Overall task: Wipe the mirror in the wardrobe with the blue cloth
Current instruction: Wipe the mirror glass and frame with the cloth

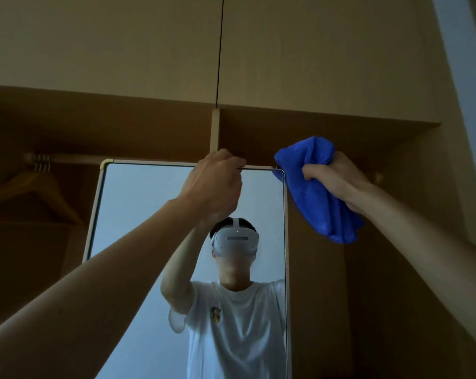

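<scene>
A wooden hanger (40, 192) hangs from the rail (67, 157) at left. Beside it stands the mirror (138, 214), partly hidden by the forearm. The left hand (215, 184) curls over its top edge. The cloth (319, 192) covers the mirror's top right corner, bunched tight in the right hand (332, 179).

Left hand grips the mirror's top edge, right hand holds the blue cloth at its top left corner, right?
No: head view shows the right hand holding the blue cloth at the mirror's top right corner; the left hand grips the top edge.
</scene>
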`<state>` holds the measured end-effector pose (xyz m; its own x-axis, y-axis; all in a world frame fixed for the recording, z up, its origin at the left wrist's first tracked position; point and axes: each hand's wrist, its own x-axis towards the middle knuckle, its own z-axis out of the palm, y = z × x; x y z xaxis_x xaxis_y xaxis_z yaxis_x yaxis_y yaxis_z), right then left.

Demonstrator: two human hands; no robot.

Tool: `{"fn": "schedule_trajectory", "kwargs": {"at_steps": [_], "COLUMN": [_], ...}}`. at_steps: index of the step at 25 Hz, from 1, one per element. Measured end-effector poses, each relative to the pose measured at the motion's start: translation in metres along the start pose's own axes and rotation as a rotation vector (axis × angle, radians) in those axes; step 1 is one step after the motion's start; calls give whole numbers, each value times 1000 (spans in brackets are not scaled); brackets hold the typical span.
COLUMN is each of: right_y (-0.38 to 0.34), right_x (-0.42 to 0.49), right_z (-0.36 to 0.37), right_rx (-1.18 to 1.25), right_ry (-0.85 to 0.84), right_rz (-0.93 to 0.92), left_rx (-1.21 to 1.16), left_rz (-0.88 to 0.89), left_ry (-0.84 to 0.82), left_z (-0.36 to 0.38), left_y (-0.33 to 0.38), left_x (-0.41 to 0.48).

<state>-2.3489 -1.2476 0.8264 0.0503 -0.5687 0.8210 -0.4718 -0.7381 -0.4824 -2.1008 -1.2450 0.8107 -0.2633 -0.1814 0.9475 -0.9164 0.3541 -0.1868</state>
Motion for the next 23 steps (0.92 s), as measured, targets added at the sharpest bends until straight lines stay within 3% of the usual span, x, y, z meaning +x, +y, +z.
{"fn": "schedule_trajectory", "kwargs": {"at_steps": [3, 8, 16, 23], "right_y": [-11, -37, -70, -121], "right_x": [8, 29, 42, 36], "right_z": [-3, 3, 20, 88], "right_rx": [-178, -548, -702, -749], "right_ry": [6, 11, -85, -136], "right_rz": [-64, -104, -80, -280], "left_rx": [76, 18, -77, -55], "left_rz": [25, -98, -128, -154], "left_ry": [21, 66, 6, -55], "left_z": [-10, -24, -33, -42], "left_y": [-23, -53, -46, -46], "left_x": [-10, -19, -19, -16]}}
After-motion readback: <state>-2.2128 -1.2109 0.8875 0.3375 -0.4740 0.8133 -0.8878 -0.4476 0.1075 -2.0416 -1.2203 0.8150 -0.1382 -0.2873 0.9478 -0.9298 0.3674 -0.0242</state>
